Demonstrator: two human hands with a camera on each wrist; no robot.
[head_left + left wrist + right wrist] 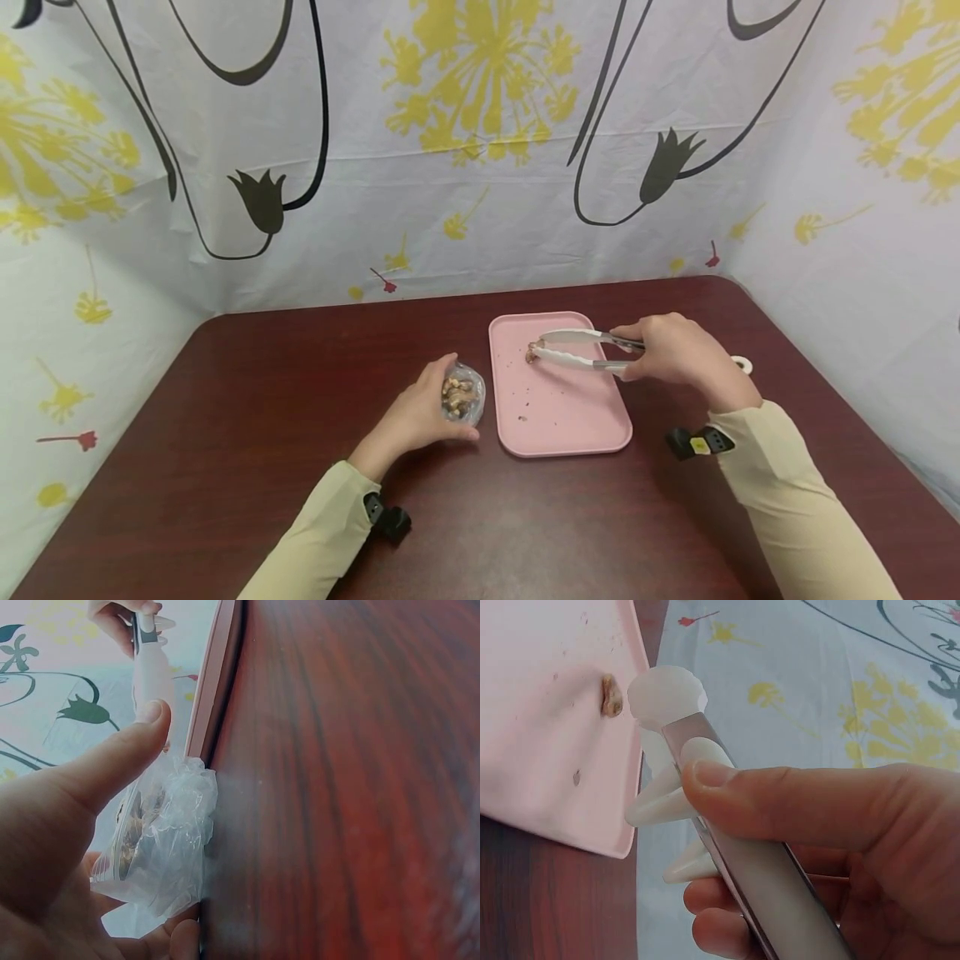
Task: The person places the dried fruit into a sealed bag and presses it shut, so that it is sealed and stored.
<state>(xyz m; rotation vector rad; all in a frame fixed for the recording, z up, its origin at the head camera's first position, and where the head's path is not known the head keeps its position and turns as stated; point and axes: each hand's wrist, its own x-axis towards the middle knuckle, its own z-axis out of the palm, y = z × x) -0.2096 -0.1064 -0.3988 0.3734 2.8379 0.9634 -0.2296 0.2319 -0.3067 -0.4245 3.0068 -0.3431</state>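
Right hand [678, 354]: closed round tongs [573, 336], thumb along one metal arm, at the right edge of the pink tray [577, 425].
Tongs: white-tipped, jaws parted, reaching left across the tray's far half.
Brown morsel [611, 696]: on the tray, toward its far left corner, at the tips; contact with them hard to confirm from these angles.
Left hand [416, 408]: curved round clear plastic container [180, 844], thumb on the near side, fingers on the far side.
Container: crinkled, just beside the tray's left edge, holding small tan and brown pieces [456, 397].
Crumbs [523, 418]: dark, scattered on the tray.
Table [262, 442]: dark red-brown, far edge before a flower-printed white cloth [352, 200].
Sleeves [795, 483]: pale beige, black device at each wrist.
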